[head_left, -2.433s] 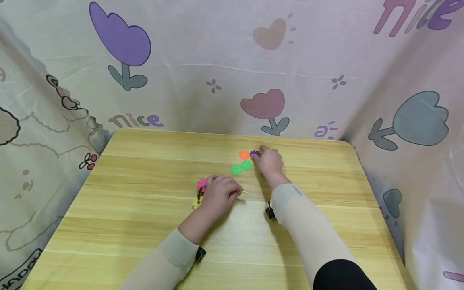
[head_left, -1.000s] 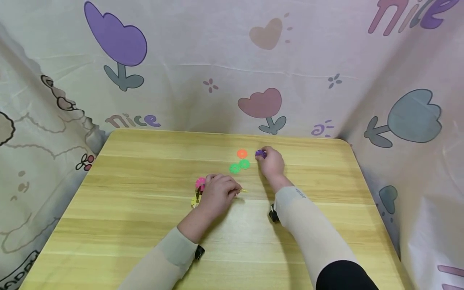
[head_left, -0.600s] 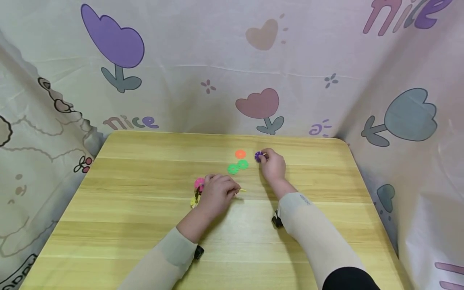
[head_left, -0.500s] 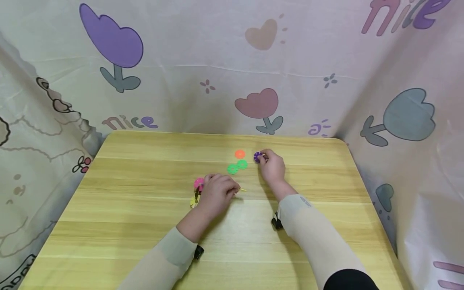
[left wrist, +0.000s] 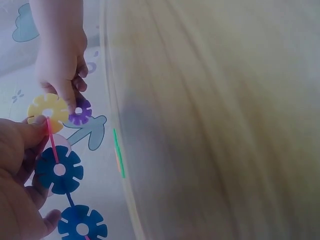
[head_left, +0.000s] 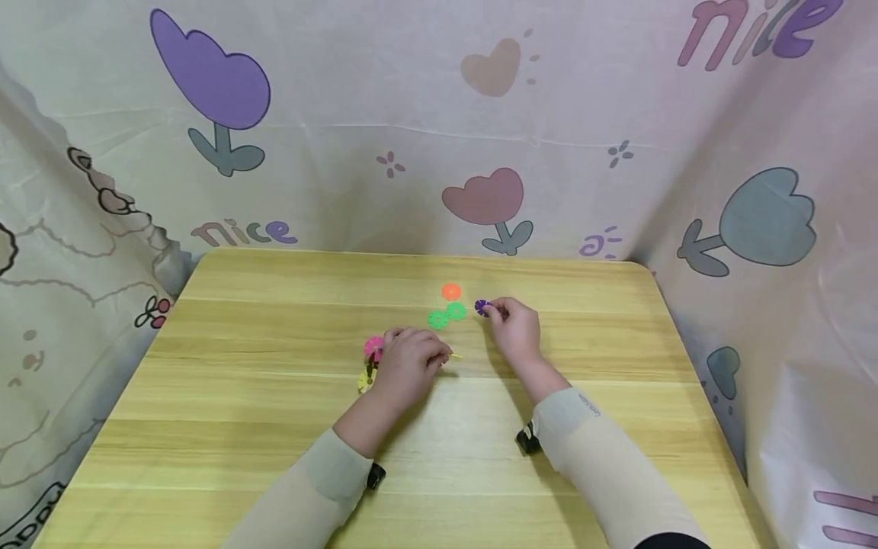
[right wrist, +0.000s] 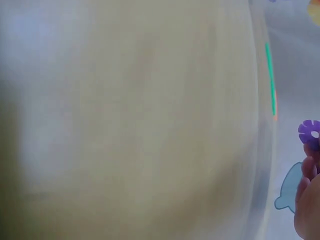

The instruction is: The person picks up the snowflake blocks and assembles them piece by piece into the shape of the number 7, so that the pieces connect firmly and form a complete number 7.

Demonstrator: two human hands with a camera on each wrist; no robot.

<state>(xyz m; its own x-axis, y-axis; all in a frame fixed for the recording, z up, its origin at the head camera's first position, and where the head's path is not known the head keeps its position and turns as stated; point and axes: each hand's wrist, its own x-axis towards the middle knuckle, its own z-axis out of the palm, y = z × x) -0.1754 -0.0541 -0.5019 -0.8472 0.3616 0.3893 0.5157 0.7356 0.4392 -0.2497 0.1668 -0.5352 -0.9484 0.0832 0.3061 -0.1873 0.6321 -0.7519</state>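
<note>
My left hand (head_left: 408,362) holds a chain of slotted plastic snowflake discs above the table. Its thumb and fingers pinch a yellow disc (left wrist: 39,111) at the chain's end, linked through an edge-on pink disc (left wrist: 52,142) to a dark blue disc (left wrist: 72,175). Another blue disc (left wrist: 70,222) follows below it. Past the left side of that hand show a pink disc (head_left: 373,346) and a yellow disc (head_left: 366,380). Ahead and to the right, my right hand (head_left: 517,328) pinches a purple disc (head_left: 480,306) by its edge, apart from the chain.
An orange disc (head_left: 451,292) lies on the wooden table (head_left: 240,366) between the hands and the far edge. Two green discs (head_left: 437,319) lie just nearer, touching or overlapping. A patterned cloth (head_left: 329,99) hangs behind the table and along both sides.
My right hand has picked up the purple disc from beside the orange one, turned it and drawn it nearer. The left hand keeps its hold on the chain, almost still.
</note>
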